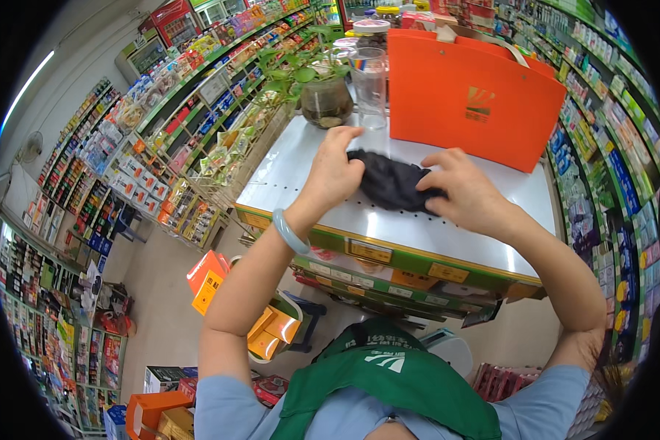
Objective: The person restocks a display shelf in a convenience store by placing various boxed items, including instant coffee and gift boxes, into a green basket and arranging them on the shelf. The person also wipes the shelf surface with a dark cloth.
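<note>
A crumpled black cloth (393,181) stretches between my two hands just over the white metal shelf top (302,159). Its left end sits at the thumb and fingers of my left hand (334,168), which wears a pale bangle (290,231) at the wrist. The fingers and thumb of my right hand (465,192) are bent around the other end. Slight blur hides some of the cloth's folds.
Behind my hands stand a large orange paper bag (473,99), a clear plastic cup (370,91) and a glass pot with a green plant (325,102). A basket (297,313) with yellow boxes is below left. Stocked shelves (616,165) line the right side.
</note>
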Motion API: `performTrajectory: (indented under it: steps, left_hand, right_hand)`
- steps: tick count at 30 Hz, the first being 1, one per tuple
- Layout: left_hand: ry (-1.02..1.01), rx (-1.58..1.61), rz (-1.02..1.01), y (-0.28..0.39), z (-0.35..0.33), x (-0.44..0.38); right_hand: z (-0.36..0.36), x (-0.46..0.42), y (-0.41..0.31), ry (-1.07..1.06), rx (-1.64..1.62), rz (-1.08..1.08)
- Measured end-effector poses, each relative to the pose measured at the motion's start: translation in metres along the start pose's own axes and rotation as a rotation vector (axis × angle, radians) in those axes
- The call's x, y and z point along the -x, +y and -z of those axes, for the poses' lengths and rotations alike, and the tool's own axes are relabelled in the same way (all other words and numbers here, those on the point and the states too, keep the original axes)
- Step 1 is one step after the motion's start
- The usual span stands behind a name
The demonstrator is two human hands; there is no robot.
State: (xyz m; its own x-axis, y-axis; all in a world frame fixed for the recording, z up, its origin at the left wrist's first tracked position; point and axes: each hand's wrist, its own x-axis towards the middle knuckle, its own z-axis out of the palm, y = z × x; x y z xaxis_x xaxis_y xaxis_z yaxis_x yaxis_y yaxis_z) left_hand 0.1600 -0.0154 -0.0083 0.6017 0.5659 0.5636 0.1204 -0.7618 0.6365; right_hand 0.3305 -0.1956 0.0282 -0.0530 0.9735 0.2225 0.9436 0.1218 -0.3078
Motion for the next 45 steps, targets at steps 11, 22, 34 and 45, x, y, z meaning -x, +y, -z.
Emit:
performTrajectory:
  steps: [11,22,34,45]
  left_hand:
    - [0.045,0.435,0.512,-0.072,0.010,-0.102]
    - [0.212,0.270,0.246,-0.085,0.005,-0.111]
    - [0.256,0.292,0.175,-0.079,0.012,-0.130]
    - [0.290,0.367,0.124,-0.073,0.018,-0.129]
  right_hand:
    - [-0.047,-0.070,-0.005,-0.377,0.196,0.172]
    - [-0.066,-0.076,-0.008,-0.331,0.227,0.344]
    - [-0.101,-0.140,-0.020,-0.199,0.184,0.178]
    - [-0.130,-0.254,0.001,-0.140,0.109,0.001]
